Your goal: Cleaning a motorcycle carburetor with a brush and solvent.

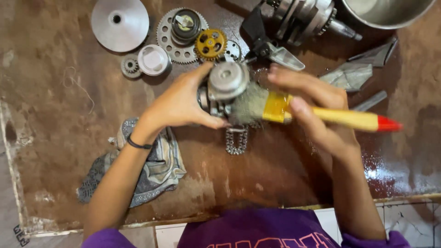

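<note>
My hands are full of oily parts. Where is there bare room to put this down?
Free: left of the rag below the disc, and between the rag and right hand. Crowded: the gears and crankshaft along the top.

The steel bowl (386, 11) is cut off by the top edge. The left hand (181, 103) hides the metal part's (225, 87) near side; bristles (248, 108) cover its right flank.
</note>
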